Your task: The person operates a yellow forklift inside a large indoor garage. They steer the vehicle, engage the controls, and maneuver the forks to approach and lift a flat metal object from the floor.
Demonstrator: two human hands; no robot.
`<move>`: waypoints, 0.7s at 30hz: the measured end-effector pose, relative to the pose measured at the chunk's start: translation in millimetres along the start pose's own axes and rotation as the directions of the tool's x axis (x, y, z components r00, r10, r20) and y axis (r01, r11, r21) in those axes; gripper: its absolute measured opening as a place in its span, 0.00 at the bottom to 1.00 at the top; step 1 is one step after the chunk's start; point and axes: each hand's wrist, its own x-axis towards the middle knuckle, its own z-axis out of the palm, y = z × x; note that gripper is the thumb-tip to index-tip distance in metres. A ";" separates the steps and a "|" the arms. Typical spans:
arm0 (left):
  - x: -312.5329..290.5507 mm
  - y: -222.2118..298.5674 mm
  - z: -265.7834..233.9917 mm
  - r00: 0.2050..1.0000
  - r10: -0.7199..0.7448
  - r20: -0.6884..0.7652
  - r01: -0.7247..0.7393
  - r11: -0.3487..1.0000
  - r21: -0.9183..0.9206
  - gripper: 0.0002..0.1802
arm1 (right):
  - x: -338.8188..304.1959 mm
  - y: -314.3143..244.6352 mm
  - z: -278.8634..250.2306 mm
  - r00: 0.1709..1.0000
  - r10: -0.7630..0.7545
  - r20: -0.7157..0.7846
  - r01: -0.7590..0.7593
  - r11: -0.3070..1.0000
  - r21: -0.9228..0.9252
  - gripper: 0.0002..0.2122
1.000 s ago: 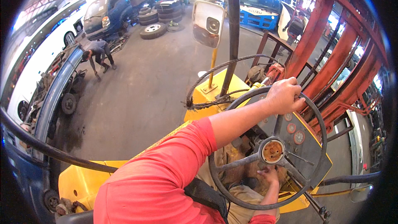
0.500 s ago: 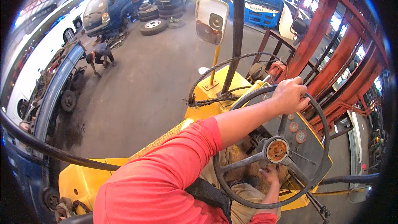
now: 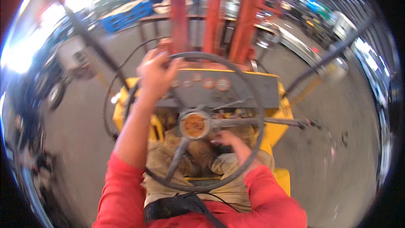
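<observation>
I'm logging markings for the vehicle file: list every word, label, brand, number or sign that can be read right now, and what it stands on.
None can be read.
Round gauges on the dashboard: dial marks too small and blurred.
Blue vehicle front in the background: too blurred to read any marking.
Steering wheel centre: rusty, no legible text.

Steering wheel dark grey — hub centre rusty orange; dashboard grey; sleeves red.
</observation>
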 end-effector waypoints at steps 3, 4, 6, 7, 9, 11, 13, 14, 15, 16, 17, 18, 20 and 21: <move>5.3 15.6 5.5 1.000 -0.020 0.011 0.021 0.999 -0.037 0.12 | -2.7 14.2 1.4 0.992 -0.088 -0.092 0.087 0.996 -0.021 0.31; 5.6 14.4 3.8 0.999 -0.033 0.023 0.034 0.999 -0.043 0.13 | -0.5 14.3 2.2 0.991 -0.082 -0.102 0.080 0.996 -0.025 0.31; 6.6 13.8 3.0 0.999 -0.042 0.027 0.043 0.997 -0.068 0.13 | 6.6 13.7 5.4 0.985 -0.100 -0.140 0.094 0.995 -0.044 0.32; 6.6 17.4 5.2 0.999 -0.034 0.023 0.036 0.997 -0.071 0.13 | 8.3 20.7 8.0 0.983 -0.096 -0.156 0.090 0.995 -0.045 0.32; 5.9 22.0 7.2 1.000 -0.027 0.011 0.027 0.997 -0.067 0.14 | 12.0 26.9 10.7 0.979 -0.097 -0.178 0.089 0.995 -0.053 0.32; 7.0 26.0 7.3 0.997 -0.062 0.034 0.064 0.996 -0.064 0.16 | 15.2 27.9 8.7 0.979 -0.096 -0.182 0.082 0.993 -0.080 0.32; 4.4 19.9 2.7 0.995 -0.082 0.055 0.084 0.996 -0.039 0.16 | 13.9 17.5 9.1 0.977 -0.116 -0.177 0.104 0.992 -0.075 0.33; 4.7 19.0 1.6 0.994 -0.088 0.069 0.090 0.995 -0.031 0.16 | 13.1 14.0 7.5 0.975 -0.129 -0.181 0.120 0.991 -0.057 0.33; 5.0 16.8 2.0 0.996 -0.071 0.054 0.073 0.997 -0.036 0.16 | 12.9 11.0 3.7 0.973 -0.141 -0.185 0.135 0.990 -0.040 0.34; 4.9 14.8 5.2 0.997 -0.052 0.048 0.054 0.998 -0.045 0.15 | 14.9 15.8 6.2 0.973 -0.124 -0.196 0.117 0.992 -0.047 0.34; 6.6 13.1 8.3 0.999 -0.033 0.042 0.035 0.998 -0.053 0.15 | 16.3 23.1 6.1 0.973 -0.108 -0.206 0.099 0.994 -0.052 0.35; 9.3 13.2 10.9 0.999 -0.023 0.049 0.025 0.999 -0.043 0.15 | 18.7 28.5 9.3 0.973 -0.091 -0.214 0.083 0.995 -0.048 0.36; 18.3 24.5 23.4 0.997 0.002 0.077 0.002 0.999 -0.053 0.16 | 26.6 56.6 15.6 0.973 0.096 -0.208 -0.112 0.991 -0.070 0.37; 8.1 7.2 3.0 0.996 -0.042 0.078 0.039 0.999 0.032 0.16 | 17.4 11.3 4.5 0.962 0.001 -0.273 0.000 1.000 0.001 0.35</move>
